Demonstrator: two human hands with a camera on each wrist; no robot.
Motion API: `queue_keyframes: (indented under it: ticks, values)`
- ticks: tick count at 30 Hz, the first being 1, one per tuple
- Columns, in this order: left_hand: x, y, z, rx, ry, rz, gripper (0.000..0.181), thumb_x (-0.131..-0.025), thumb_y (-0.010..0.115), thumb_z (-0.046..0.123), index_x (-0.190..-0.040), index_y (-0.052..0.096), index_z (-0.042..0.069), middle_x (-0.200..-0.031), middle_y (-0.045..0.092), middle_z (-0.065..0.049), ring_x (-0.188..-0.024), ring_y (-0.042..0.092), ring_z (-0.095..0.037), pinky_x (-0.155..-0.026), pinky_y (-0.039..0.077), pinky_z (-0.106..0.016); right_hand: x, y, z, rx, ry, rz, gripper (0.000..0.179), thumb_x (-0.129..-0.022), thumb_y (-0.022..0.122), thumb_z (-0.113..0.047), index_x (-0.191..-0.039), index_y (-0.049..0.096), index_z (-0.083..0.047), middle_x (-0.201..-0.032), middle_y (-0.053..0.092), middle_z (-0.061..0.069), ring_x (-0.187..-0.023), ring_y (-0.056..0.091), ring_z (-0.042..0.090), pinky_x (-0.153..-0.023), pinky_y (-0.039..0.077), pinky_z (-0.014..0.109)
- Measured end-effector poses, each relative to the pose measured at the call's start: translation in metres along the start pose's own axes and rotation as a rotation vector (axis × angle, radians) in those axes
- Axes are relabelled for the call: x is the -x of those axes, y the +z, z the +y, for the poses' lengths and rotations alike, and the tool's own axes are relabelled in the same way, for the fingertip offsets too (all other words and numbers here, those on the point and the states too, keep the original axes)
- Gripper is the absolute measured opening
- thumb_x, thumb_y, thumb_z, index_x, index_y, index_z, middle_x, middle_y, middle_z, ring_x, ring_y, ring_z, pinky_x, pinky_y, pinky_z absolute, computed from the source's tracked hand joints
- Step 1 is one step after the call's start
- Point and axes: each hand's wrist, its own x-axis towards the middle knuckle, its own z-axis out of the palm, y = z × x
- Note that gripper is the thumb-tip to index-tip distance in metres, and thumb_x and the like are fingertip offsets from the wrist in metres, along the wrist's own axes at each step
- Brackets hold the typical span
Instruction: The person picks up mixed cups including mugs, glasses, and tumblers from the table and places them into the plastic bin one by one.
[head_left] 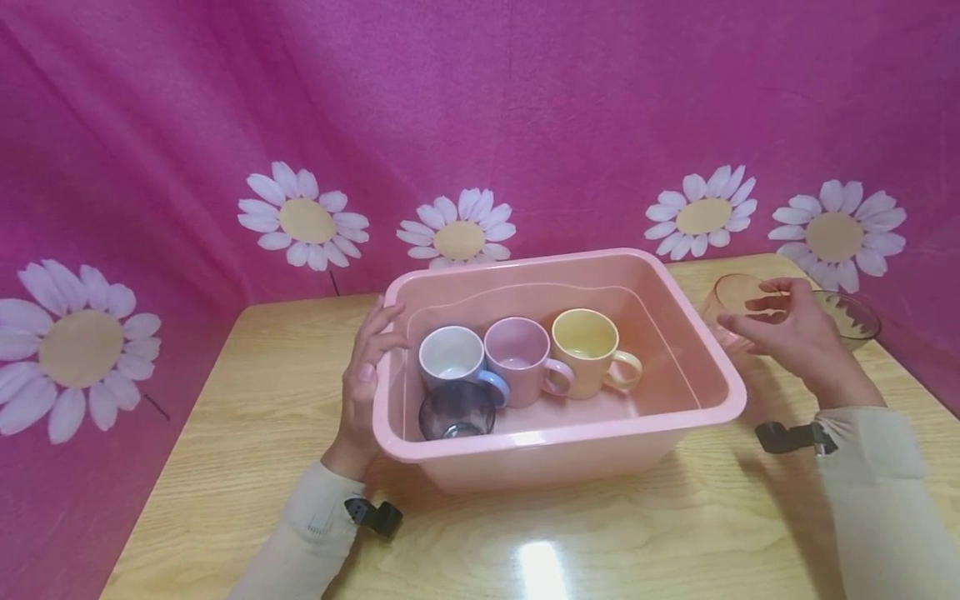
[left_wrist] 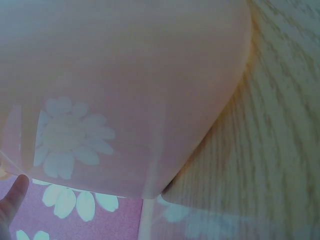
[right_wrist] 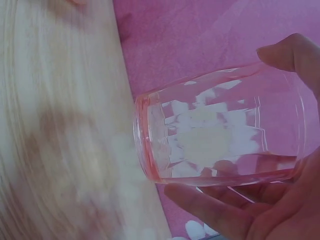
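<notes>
A transparent pink glass tumbler is in my right hand, right of the basin. In the right wrist view, thumb and fingers pinch the tumbler from opposite sides near its rim, its base towards the table. My left hand grips the left rim of a pink plastic basin, fingers over the edge. Inside the basin stand a white mug with a blue handle, a pink mug and a yellow mug. A dark see-through glass cup sits in its near left corner.
Behind the right hand, a dark-tinted clear glass bowl stands near the table's right edge. The wooden table ends at a magenta cloth with daisies, behind and to the left.
</notes>
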Motion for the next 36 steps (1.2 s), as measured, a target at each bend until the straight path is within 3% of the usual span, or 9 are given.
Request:
queue_keyframes:
  ticks: [6, 10, 16, 26, 36]
  values:
    - [0.001, 0.000, 0.001, 0.004, -0.022, 0.000, 0.041, -0.088, 0.026, 0.022, -0.097, 0.055, -0.006, -0.138, 0.046, -0.022, -0.143, 0.022, -0.035, -0.118, 0.014, -0.047, 0.002, -0.002, -0.005, 0.000, -0.003, 0.017, 0.088, -0.082, 0.072, -0.043, -0.139, 0.019, -0.002, -0.133, 0.044, 0.023, -0.106, 0.050, 0.024, -0.065, 0.056, 0.023]
    - [0.001, 0.001, 0.001, 0.006, -0.016, 0.000, 0.043, -0.090, 0.026, 0.025, -0.097, 0.055, -0.006, -0.139, 0.046, -0.023, -0.143, 0.022, -0.036, -0.118, 0.013, -0.047, 0.004, -0.002, -0.008, -0.007, -0.009, 0.025, 0.088, -0.082, 0.072, -0.043, -0.139, 0.018, -0.001, -0.132, 0.044, 0.024, -0.109, 0.049, 0.027, -0.066, 0.056, 0.023]
    - [0.001, 0.001, 0.000, 0.013, 0.001, 0.004, 0.047, -0.093, 0.025, 0.031, -0.098, 0.055, -0.006, -0.138, 0.046, -0.023, -0.142, 0.022, -0.037, -0.118, 0.013, -0.048, 0.006, -0.005, -0.013, 0.016, -0.013, 0.041, 0.088, -0.082, 0.072, -0.044, -0.139, 0.020, -0.002, -0.132, 0.045, 0.022, -0.116, 0.048, 0.035, -0.064, 0.048, 0.013]
    - [-0.001, 0.001, 0.000, 0.019, 0.012, 0.005, 0.049, -0.094, 0.025, 0.032, -0.098, 0.055, -0.006, -0.138, 0.047, -0.023, -0.142, 0.022, -0.037, -0.118, 0.012, -0.048, 0.010, -0.009, -0.020, -0.011, -0.031, 0.114, 0.076, -0.081, 0.075, -0.040, -0.133, 0.027, -0.013, -0.123, 0.048, 0.013, -0.096, 0.049, 0.002, -0.066, 0.046, 0.009]
    - [0.000, 0.000, 0.003, 0.015, 0.004, 0.009, 0.045, -0.092, 0.027, 0.029, -0.098, 0.056, -0.005, -0.138, 0.047, -0.022, -0.142, 0.023, -0.038, -0.118, 0.014, -0.048, 0.014, -0.012, -0.029, -0.058, -0.062, 0.186, 0.072, -0.080, 0.077, -0.034, -0.134, 0.031, -0.023, -0.111, 0.049, -0.003, -0.095, 0.051, 0.004, -0.067, 0.046, 0.009]
